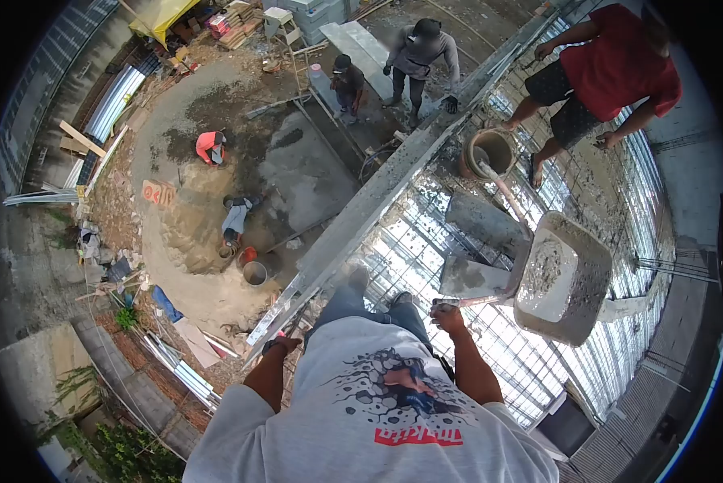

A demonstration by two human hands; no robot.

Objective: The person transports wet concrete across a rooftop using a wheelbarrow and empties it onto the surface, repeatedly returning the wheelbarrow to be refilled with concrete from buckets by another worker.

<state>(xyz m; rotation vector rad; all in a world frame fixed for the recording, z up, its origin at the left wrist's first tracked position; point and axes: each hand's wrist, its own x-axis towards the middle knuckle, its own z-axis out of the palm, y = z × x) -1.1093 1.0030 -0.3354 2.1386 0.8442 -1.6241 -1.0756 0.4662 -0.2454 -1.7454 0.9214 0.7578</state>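
Note:
My right hand (447,316) is closed around the grip of one wheelbarrow handle, beside my right leg. The wheelbarrow (591,302) stands to my right, its grey, cement-crusted tray holding wet mix (550,262). Its other handle (502,183) reaches toward a bucket (490,150) near a person in a red shirt. My left hand (285,344) hangs by my left hip, close to the slab's edge; its fingers are too small to read, and I make out nothing held in it.
Shiny metal decking (409,241) with a rebar grid lies underfoot. A long beam (369,213) borders a drop to the ground, where several people work around a sand pile (192,213) and a bucket (255,274). The person in red (619,68) stands by the mortar bucket.

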